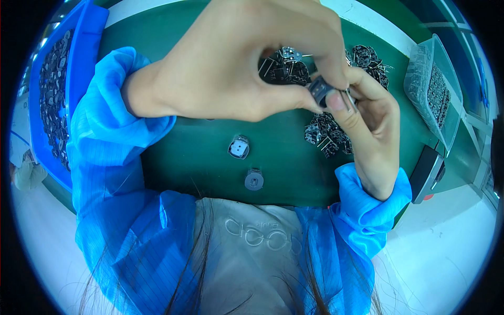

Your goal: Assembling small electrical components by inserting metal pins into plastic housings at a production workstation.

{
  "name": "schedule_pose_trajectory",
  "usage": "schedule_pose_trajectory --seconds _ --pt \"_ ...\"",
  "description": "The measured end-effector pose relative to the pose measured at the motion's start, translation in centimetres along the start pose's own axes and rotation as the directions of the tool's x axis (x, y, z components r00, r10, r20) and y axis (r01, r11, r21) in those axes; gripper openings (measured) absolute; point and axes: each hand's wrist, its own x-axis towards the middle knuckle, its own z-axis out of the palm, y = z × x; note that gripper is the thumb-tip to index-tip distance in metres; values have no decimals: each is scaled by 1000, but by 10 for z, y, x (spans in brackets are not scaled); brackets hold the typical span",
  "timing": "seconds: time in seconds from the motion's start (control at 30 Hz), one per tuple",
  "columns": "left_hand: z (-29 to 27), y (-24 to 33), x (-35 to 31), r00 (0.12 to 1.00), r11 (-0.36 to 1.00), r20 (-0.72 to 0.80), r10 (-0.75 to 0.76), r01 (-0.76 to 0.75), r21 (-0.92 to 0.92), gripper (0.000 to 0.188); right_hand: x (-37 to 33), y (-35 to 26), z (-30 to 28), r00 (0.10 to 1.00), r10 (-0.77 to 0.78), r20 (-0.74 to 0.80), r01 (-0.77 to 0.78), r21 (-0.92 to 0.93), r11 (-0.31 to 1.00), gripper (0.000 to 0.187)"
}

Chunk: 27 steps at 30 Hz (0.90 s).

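High over the table, my left hand (226,73) has its thumb and forefinger closed on one side of a small dark grey plastic housing (318,90). From the right, my right hand (375,126) pinches the same housing, its thumb on the near face. Thin metal pins (348,100) show by the right thumb; what they belong to is hidden by the fingers. Below the hands, a rounded housing with a pale face (239,147) and a grey round piece (254,180) lie apart on the green table (210,176).
Small circuit boards with pins (328,135) lie heaped near my right hand, and more (370,60) lie behind it. A blue bin (86,47) of dark parts stands at left. At right are a clear tray (417,86) of small parts and a dark box-shaped device (426,173).
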Motion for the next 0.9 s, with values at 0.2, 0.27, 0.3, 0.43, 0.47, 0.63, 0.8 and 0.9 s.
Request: schedule_pose_trajectory --seconds 0.2,0.27,0.3,0.43,0.47,0.63,0.8,0.9 --pt "4 9 -2 993 986 113 41 -59 156 21 -1 0 -2 990 -54 127 82 -229 970 18" --pt "-12 22 14 964 974 246 -100 45 220 26 -1 -5 -1 995 -44 95 63 -207 976 21" --pt "-19 27 20 900 946 362 -244 139 293 30 0 -5 0 998 -31 59 42 -186 982 24" --pt "-41 -22 30 920 825 299 -252 43 564 38 15 11 -8 858 -474 -197 147 -791 594 33" --pt "-52 -29 30 919 758 219 -327 117 642 37 18 16 -16 857 -477 -194 155 -786 598 33" --pt "-125 -43 0 645 331 -39 -763 443 833 34 31 23 -10 808 -527 262 274 -960 -57 32" --pt "-119 -4 35 707 421 124 -696 262 869 37 36 24 -21 823 -520 228 282 -959 25 22" --pt "-93 17 52 353 753 667 -657 348 558 37 36 27 -29 809 -570 143 232 -969 87 14"
